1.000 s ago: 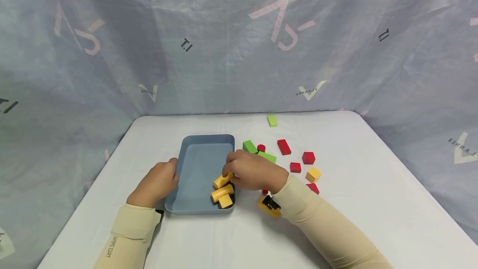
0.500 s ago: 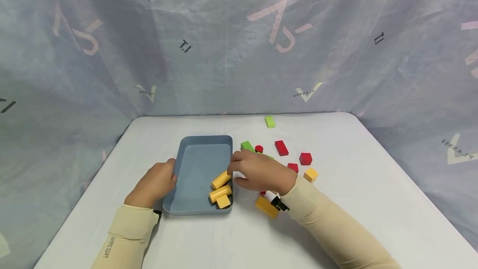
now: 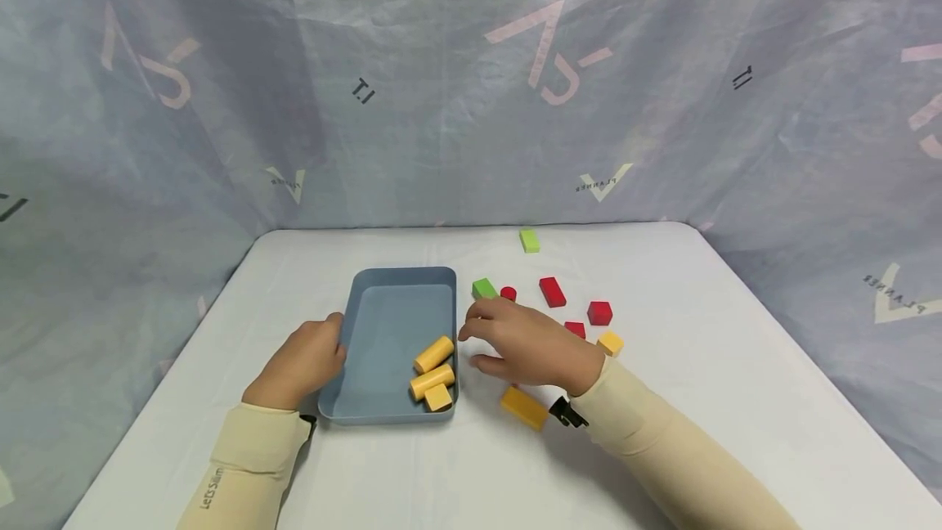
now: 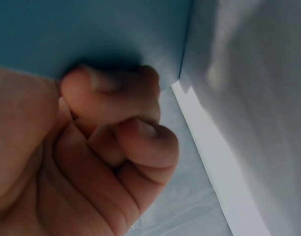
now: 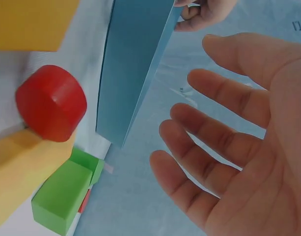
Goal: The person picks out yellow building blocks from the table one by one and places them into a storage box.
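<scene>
A blue-grey tray (image 3: pixel 386 418) lies on the white table, its left rim pinched by my left hand (image 3: pixel 300 362). In the left wrist view, curled fingers (image 4: pixel 148 147) press against the tray's blue wall. Two yellow cylinders (image 3: pixel 432 382) and a yellow block (image 3: pixel 438 397) rest in the tray's near right corner. Just outside the tray's right wall hovers my right hand (image 3: pixel 526 346), with nothing in it. The right wrist view shows its fingers (image 5: pixel 209 137) spread and relaxed, apart from the tray.
Right of the tray lie red blocks (image 3: pixel 553 292), a green block (image 3: pixel 484 289) and a yellow cube (image 3: pixel 610 343). A yellow oblong block (image 3: pixel 525 408) sits below my right hand. A light-green block (image 3: pixel 530 240) stands near the far edge. Grey cloth (image 3: pixel 441 105) hangs behind the table.
My right hand has let go of the upper yellow cylinder, which now lies in the tray. It has drawn back rightward over the wall, fingers opening. My left hand keeps its hold.
</scene>
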